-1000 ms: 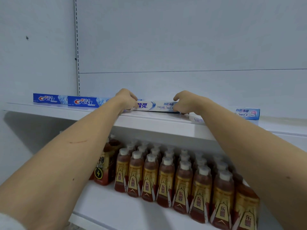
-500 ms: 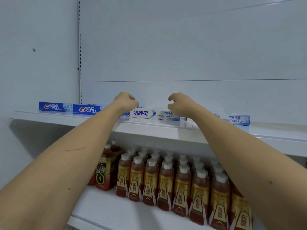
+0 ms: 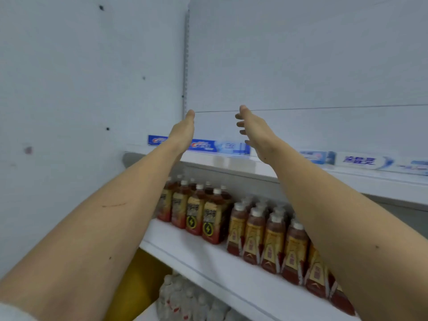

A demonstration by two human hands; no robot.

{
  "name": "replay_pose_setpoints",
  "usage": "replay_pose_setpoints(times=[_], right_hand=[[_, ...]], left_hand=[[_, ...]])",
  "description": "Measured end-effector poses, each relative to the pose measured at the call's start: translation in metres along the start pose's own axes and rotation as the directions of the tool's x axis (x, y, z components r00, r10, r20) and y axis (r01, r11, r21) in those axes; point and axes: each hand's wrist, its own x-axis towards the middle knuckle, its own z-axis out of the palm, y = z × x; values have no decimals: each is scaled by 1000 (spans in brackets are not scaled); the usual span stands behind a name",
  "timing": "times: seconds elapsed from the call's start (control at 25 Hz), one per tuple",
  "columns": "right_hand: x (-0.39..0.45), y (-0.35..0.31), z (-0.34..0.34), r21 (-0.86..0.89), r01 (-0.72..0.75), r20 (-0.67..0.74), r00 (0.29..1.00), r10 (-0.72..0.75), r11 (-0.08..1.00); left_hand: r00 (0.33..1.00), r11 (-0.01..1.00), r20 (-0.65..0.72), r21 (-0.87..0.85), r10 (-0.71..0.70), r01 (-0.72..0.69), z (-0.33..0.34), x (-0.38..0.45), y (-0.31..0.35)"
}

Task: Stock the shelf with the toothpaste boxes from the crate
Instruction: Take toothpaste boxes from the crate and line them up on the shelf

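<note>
Toothpaste boxes stand in a row along the top shelf (image 3: 231, 162). Two blue Crest boxes, one (image 3: 155, 140) and another (image 3: 203, 145), sit at the left. A pale blue box (image 3: 317, 157) and a white box (image 3: 361, 161) sit at the right. My left hand (image 3: 183, 132) is raised in front of the Crest boxes with fingers straight, holding nothing. My right hand (image 3: 253, 130) is lifted beside it, fingers spread and empty. The crate is out of view.
Brown drink bottles (image 3: 266, 237) fill the middle shelf, with darker lightning-logo bottles (image 3: 199, 212) at its left. White bottles (image 3: 185, 300) and a yellow object (image 3: 136, 288) sit lower down. A slotted upright (image 3: 185, 61) runs up the white back wall.
Both hands let go of the white box and rose off the shelf with fingers opened. The view swung left, so the white box now lies at the far right.
</note>
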Motion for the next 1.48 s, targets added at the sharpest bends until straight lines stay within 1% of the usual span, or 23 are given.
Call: replay_pose_setpoints(times=[0.12,0.24,0.4,0.48,0.64,0.76,0.84,0.92,1.04,1.12,1.16,1.24,1.28,1.36,1.4,1.48], right_hand=[[-1,3,54,100,-10,96,995,0,995],[-4,15,113,148,-35,186,983,7,988],[-17,52,187,276,-144,287,956,62,950],[-30,79,223,292,-193,348,934,84,937],[-71,151,285,246,-311,512,846,150,918],[-108,221,320,173,-418,603,761,240,892],[-132,267,336,130,-498,639,703,311,858],[-157,314,348,96,-563,655,657,374,821],[-206,394,366,55,-657,680,576,454,752],[-251,448,371,6,-720,696,502,514,694],[-276,478,372,-41,-748,689,460,561,663],[-323,538,372,-151,-789,631,387,673,596],[-346,570,370,-199,-815,605,335,722,545],[-393,641,364,-264,-865,592,203,780,426],[-415,675,359,-299,-880,591,134,795,370],[-462,736,346,-366,-887,569,26,822,282]], left_hand=[[999,1000,-39,-4,-20,20,-40,-18,-27],[989,995,-104,-29,-101,98,-79,-35,-60],[960,978,-185,-54,-209,202,-112,-55,-118],[941,963,-205,-55,-269,264,-119,-69,-153],[893,917,-210,-60,-398,395,-122,-101,-234],[836,866,-230,-110,-499,487,-121,-125,-306],[790,821,-221,-137,-571,555,-114,-146,-350],[731,755,-190,-134,-655,641,-99,-173,-396],[613,630,-158,-97,-774,770,-67,-226,-473],[527,546,-149,-145,-836,825,-43,-266,-524],[486,503,-136,-163,-863,849,-28,-287,-552],[404,414,-96,-148,-910,898,0,-328,-606],[353,359,-68,-139,-933,923,16,-352,-632],[246,246,-18,-133,-969,960,46,-402,-690],[187,184,2,-159,-982,970,59,-427,-720],[58,49,30,-247,-998,968,86,-479,-780]])
